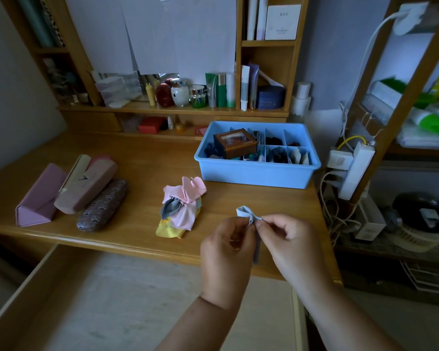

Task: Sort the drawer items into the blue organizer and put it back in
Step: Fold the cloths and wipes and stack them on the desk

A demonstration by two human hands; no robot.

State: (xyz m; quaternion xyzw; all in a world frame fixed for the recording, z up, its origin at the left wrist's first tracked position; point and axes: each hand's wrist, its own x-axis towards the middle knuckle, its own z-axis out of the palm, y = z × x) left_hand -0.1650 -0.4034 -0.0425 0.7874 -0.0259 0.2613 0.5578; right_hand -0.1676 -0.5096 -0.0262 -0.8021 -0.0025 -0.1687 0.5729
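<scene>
Both hands hold a small light-blue cloth [246,213] above the desk's front edge: my left hand [226,245] and my right hand [290,239] each pinch it between thumb and fingers. The blue organizer [257,171] stands on the desk at the back right, its compartments holding dark small items and a brown box [235,143]. A pile of pink, grey and yellow cloths [181,205] lies in the desk's middle. The open drawer [61,300] sits below the desk, pulled out towards me.
Three glasses cases [71,192] lie at the desk's left. Bottles and jars [203,93] line the back shelf. A power strip with cables [352,168] hangs at the desk's right edge, beside a shelf unit [413,102].
</scene>
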